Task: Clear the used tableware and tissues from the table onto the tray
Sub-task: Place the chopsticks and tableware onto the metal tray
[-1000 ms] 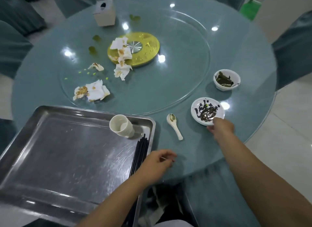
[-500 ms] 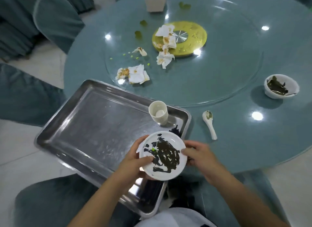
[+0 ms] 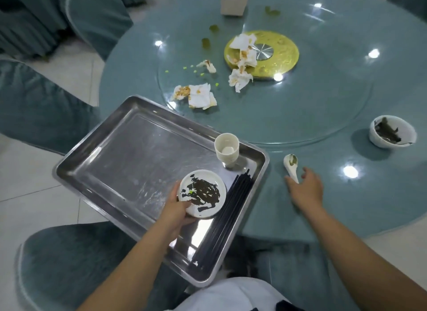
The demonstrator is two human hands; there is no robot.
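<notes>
While gripping the sauce-smeared saucer (image 3: pixel 202 194) in curled left fingers (image 3: pixel 186 203) over the steel tray (image 3: pixel 129 153), beside black chopsticks (image 3: pixel 228 209) and a cup (image 3: pixel 227 150), holds open right fingers (image 3: pixel 290 180) at the handle of the soup spoon (image 3: pixel 291 166) on the worktop (image 3: pixel 346 206).

No text can be read; the box (image 3: pixel 232 3) at the tabletop's (image 3: pixel 369 195) far edge and the gold disc (image 3: pixel 284 56) bear nothing legible.

View: one wide-angle camera, worn on the head.
Facing: forward and down across the bench (image 3: pixel 369 195) and tray (image 3: pixel 129 153).
Nearness: close above the bench's near edge.
</notes>
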